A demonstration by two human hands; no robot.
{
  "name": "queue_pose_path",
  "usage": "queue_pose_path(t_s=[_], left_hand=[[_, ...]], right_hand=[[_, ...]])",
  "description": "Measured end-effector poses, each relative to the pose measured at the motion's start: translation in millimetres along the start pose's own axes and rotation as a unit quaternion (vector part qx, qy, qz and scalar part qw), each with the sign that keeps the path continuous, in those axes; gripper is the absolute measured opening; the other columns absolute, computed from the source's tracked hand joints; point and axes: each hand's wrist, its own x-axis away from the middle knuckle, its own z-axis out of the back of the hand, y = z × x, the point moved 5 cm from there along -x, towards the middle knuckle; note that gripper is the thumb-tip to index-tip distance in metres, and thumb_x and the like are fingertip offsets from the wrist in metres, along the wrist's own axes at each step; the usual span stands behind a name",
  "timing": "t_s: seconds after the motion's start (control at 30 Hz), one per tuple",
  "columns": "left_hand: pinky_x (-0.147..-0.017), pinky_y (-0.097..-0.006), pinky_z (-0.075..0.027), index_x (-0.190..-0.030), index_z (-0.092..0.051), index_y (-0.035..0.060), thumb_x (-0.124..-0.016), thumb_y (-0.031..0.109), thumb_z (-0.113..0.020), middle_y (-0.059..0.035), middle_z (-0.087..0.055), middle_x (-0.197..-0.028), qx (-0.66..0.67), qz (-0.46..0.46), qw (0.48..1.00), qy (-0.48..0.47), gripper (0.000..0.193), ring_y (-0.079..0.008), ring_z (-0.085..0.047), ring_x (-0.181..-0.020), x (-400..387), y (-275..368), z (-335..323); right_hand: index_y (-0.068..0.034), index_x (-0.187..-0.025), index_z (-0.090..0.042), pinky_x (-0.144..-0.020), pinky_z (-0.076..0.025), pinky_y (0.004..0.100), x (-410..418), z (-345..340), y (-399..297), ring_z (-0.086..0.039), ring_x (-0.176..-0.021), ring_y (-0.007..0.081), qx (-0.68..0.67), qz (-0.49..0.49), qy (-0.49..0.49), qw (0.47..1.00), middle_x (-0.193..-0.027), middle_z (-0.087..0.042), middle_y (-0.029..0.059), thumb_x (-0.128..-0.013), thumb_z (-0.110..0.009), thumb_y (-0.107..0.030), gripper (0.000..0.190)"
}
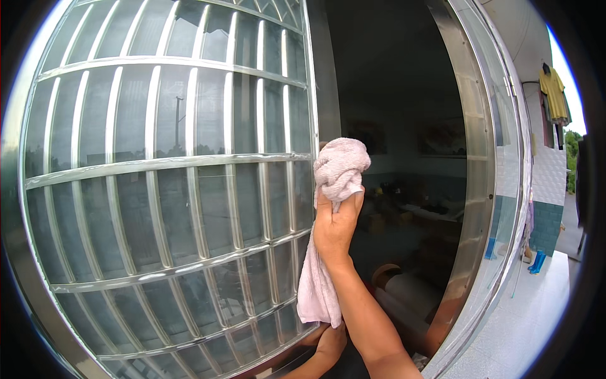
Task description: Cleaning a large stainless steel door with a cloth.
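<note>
My right hand grips a pale pink terry towel. The bunched upper part of the towel presses against the vertical metal edge of a barred window panel, and its loose end hangs down beside my wrist. Below that hanging end, my left hand is at the panel's lower corner; its fingers are mostly hidden, so what it holds is unclear. The glass panel fills the left side, covered by a grille of shiny metal bars.
Right of the towel is a dark opening into a dim room. A metal frame and an outward-swung glass panel border it. Farther right, blue rubber boots stand on a pale tiled floor, and a yellow shirt hangs by the wall.
</note>
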Motion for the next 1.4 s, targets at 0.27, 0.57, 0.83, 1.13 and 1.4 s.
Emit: queue_pose_path(t_s=[0.27,0.57,0.83,1.13,1.4], left_hand=[[-0.121,-0.044,-0.021,-0.135,-0.063,0.0035,-0.097,0.022,-0.048,-0.0098,-0.054,-0.148,0.034,-0.04,0.999,0.012,0.045,-0.0239,-0.043,-0.141,3,-5,21],[-0.122,-0.0451,-0.019,-0.133,-0.065,0.0031,-0.099,0.023,-0.046,-0.0111,-0.056,-0.146,-0.048,-0.095,0.994,-0.001,0.044,-0.0265,-0.045,-0.14,11,-12,14],[-0.125,-0.0469,-0.012,-0.14,-0.059,0.0038,-0.102,0.027,-0.04,-0.0095,-0.048,-0.152,-0.037,-0.034,0.998,0.038,0.048,-0.0267,-0.036,-0.146,0,-6,35],[-0.126,-0.0492,-0.005,-0.146,-0.053,0.0067,-0.104,0.03,-0.036,-0.0066,-0.04,-0.16,-0.08,-0.03,0.996,-0.036,0.051,-0.0246,-0.027,-0.151,7,-20,67],[-0.127,-0.0496,-0.001,-0.146,-0.053,0.0089,-0.104,0.031,-0.038,-0.0056,-0.041,-0.159,-0.286,-0.045,0.956,-0.05,0.051,-0.025,-0.027,-0.151,-15,50,-64]], right_hand=[[-0.012,-0.139,-0.058,-0.092,-0.044,0.0442,26,-69,-171,-0.046,-0.107,0.0364,-0.05,0.1,-0.127,0.986,-0.125,-0.046,0.0177,-0.073,-0.07,0.004,0.069],[-0.02,-0.12,-0.07,-0.089,-0.047,0.0386,9,-57,-132,-0.051,-0.103,0.0276,-0.056,0.283,-0.149,0.946,-0.118,-0.055,0.0071,-0.074,-0.072,-0.003,0.049],[-0.004,-0.137,-0.056,-0.102,-0.042,0.0381,-83,-68,-68,-0.052,-0.119,0.0292,-0.061,-0.036,-0.005,0.997,-0.124,-0.05,0.0138,-0.095,-0.059,-0.003,0.041],[-0.014,-0.113,-0.064,-0.076,-0.049,0.033,81,-97,-274,-0.051,-0.091,0.0236,-0.282,0.364,-0.262,0.848,-0.111,-0.055,0.0056,-0.08,-0.064,-0.011,0.034],[-0.021,-0.114,-0.069,-0.079,-0.053,0.0384,-52,-142,-291,-0.056,-0.096,0.0281,-0.178,0.394,-0.127,0.893,-0.114,-0.059,0.0036,-0.078,-0.066,-0.005,0.039]])
